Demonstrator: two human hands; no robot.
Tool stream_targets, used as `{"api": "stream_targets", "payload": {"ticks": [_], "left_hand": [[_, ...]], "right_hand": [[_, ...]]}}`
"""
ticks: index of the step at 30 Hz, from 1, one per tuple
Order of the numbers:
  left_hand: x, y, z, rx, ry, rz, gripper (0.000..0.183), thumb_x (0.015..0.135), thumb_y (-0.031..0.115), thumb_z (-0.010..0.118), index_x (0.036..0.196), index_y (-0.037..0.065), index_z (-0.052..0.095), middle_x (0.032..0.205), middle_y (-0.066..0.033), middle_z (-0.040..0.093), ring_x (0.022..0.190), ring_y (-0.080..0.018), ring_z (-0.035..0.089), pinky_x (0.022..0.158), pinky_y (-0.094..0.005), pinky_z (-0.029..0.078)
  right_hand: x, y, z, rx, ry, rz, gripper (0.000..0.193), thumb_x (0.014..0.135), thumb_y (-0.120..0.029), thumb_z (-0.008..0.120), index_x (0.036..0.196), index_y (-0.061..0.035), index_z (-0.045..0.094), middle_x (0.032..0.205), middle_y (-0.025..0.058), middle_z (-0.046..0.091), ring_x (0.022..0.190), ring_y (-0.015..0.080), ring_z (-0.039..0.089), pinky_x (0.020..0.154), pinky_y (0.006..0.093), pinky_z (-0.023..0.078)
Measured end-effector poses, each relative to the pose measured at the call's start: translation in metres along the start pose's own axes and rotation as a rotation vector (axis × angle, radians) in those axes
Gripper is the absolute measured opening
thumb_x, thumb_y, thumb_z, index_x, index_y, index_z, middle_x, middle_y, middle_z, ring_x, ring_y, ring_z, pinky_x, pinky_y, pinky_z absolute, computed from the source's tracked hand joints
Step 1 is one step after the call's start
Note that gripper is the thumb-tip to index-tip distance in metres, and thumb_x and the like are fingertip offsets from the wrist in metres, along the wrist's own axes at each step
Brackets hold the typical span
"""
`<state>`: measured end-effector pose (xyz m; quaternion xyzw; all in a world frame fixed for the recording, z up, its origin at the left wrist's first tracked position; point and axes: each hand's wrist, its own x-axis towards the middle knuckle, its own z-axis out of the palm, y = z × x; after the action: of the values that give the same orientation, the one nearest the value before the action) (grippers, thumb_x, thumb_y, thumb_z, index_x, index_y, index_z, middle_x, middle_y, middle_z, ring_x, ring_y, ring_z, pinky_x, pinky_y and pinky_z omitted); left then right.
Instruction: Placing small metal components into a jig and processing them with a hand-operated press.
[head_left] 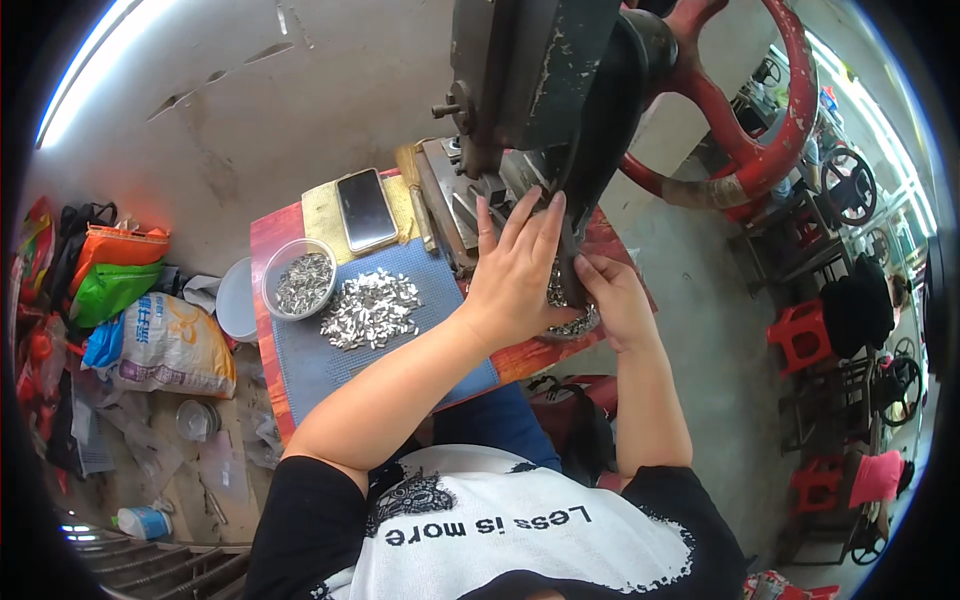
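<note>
Head view: our left fingers spread, right fingers curled, holds unclear, black metal bar between; likely loading; next needs clearance.

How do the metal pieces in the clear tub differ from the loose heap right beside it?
The tub pieces are confined by a round clear tub; the loose heap spreads with no wall around it on the blue mat.
The tub pieces look darker grey, the loose heap brighter and whiter.
The tub pieces lie farther left than the loose heap.
Both are many small, silvery pieces, lying jumbled.
</note>
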<state>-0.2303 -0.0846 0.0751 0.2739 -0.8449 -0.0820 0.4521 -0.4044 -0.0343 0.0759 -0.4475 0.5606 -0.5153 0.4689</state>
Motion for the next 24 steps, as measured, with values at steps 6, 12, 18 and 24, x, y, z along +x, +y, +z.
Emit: {"api": "stream_targets", "payload": {"ticks": [6, 12, 18, 24], "left_hand": [[-0.014, 0.012, -0.027, 0.136, -0.089, -0.093, 0.134, 0.048, 0.039, 0.096, 0.153, -0.003, 0.023, 0.151, -0.0163, 0.041, 0.148, -0.0363, 0.028, 0.118, -0.0683, 0.002], [-0.044, -0.014, -0.060, 0.359, -0.316, -0.525, 0.109, 0.057, 0.037, 0.094, 0.141, -0.005, 0.038, 0.142, -0.0214, 0.047, 0.148, -0.0352, 0.029, 0.119, -0.0661, 0.007], [-0.061, -0.040, -0.065, 0.385, -0.607, -0.586, 0.095, 0.059, 0.051, 0.090, 0.128, -0.004, 0.056, 0.142, -0.0201, 0.051, 0.149, -0.0347, 0.027, 0.117, -0.0692, 0.009], [-0.092, -0.046, -0.081, 0.352, -0.257, -0.421, 0.059, 0.081, 0.036, 0.079, 0.124, 0.000, 0.061, 0.136, -0.0194, 0.055, 0.141, -0.0375, 0.039, 0.117, -0.0593, 0.024]], "right_hand": [[0.004, 0.020, -0.014, -0.745, 0.243, -0.263, 0.030, 0.095, -0.022, 0.067, 0.110, 0.0038, 0.068, 0.097, 0.0192, 0.070, 0.089, 0.0299, 0.069, 0.077, 0.0385, 0.053], [0.009, 0.017, 0.000, -0.914, 0.182, -0.499, 0.028, 0.094, -0.020, 0.064, 0.107, 0.0039, 0.069, 0.095, 0.0196, 0.067, 0.089, 0.0397, 0.065, 0.079, 0.0443, 0.051], [0.017, 0.014, -0.012, 0.067, -0.060, 0.071, 0.028, 0.104, -0.023, 0.055, 0.109, 0.0022, 0.067, 0.089, 0.0038, 0.067, 0.073, 0.0107, 0.060, 0.071, 0.0263, 0.049], [-0.005, 0.000, 0.028, 0.054, -0.276, 0.054, 0.015, 0.099, -0.017, 0.062, 0.104, -0.0025, 0.063, 0.082, -0.0011, 0.060, 0.072, 0.0092, 0.057, 0.069, 0.0219, 0.046]]}}
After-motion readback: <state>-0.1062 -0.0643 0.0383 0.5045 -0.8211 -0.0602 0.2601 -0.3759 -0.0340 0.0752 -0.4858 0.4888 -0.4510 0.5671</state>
